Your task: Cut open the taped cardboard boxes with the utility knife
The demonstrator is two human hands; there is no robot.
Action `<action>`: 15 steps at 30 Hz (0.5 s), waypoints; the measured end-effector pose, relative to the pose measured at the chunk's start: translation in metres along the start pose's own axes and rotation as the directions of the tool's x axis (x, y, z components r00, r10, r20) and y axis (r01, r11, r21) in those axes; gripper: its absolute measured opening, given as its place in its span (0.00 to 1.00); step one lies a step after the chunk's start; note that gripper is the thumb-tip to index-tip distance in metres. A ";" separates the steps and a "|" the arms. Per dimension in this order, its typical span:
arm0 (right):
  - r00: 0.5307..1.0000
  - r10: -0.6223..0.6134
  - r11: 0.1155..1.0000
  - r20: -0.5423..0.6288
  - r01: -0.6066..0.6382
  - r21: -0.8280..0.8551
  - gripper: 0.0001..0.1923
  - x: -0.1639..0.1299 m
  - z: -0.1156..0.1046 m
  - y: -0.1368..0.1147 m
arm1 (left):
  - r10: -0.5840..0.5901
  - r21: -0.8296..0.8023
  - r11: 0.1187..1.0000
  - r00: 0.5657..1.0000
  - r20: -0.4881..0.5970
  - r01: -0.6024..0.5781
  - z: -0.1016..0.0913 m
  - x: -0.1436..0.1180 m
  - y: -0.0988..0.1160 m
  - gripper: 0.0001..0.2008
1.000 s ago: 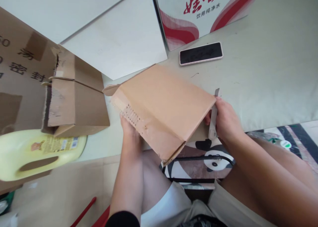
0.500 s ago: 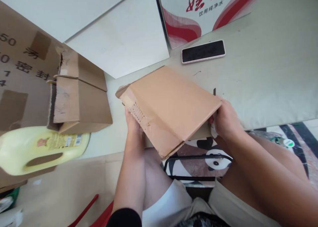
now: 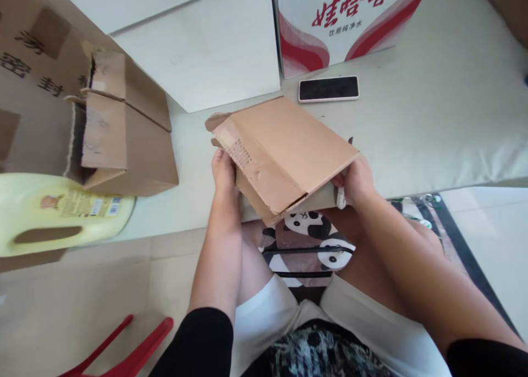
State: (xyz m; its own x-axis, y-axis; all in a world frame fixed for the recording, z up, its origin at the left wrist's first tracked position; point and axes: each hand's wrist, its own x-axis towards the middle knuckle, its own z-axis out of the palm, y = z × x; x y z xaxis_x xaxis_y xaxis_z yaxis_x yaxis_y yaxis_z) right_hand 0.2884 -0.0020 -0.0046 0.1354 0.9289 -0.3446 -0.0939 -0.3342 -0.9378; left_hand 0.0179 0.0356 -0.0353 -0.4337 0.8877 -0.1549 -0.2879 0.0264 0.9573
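A brown cardboard box (image 3: 289,146), partly flattened, is tilted above the edge of the pale surface before me. Torn tape and a row of small holes mark its near left side, and a loose flap sticks out at its far left corner. My left hand (image 3: 225,171) is closed on the box's left side, with some fingers hidden. At the right corner my right hand (image 3: 359,180) is closed, gripping the box along with a thin utility knife (image 3: 341,197). The knife's white end shows below the hand and a dark tip above it.
A phone (image 3: 329,89) lies beyond the box, before a red-and-white carton (image 3: 342,31) and a large white box (image 3: 206,53). An opened cardboard box (image 3: 140,140) and a yellow jug (image 3: 66,215) stand left. Red chair parts (image 3: 140,349) show lower left.
The view has shifted, and the box appears slightly higher and farther from my body. Both hands keep their hold on it, and the box's tilt looks much the same.
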 end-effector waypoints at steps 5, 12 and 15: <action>0.995 -0.078 0.995 0.059 0.081 -0.051 0.12 -0.001 -0.002 0.007 | 0.030 -0.097 0.995 0.997 -0.067 -0.036 0.002 -0.001 0.003 0.16; 0.992 -0.110 0.977 0.060 0.119 -0.179 0.11 -0.009 0.001 0.003 | 0.011 -0.171 0.985 1.000 -0.015 -0.013 0.000 0.002 0.006 0.15; 0.987 -0.149 0.958 0.066 0.160 -0.238 0.12 -0.012 0.004 0.002 | 0.005 -0.200 0.980 1.000 0.018 -0.001 0.000 0.004 0.006 0.15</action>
State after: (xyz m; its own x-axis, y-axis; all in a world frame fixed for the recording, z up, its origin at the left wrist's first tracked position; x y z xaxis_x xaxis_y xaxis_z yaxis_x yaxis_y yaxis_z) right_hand 0.2828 -0.0129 -0.0019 0.0829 0.9767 -0.1977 0.1665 -0.2092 -0.9636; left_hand 0.0146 0.0392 -0.0306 -0.4195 0.8959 -0.1462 -0.4523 -0.0667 0.8893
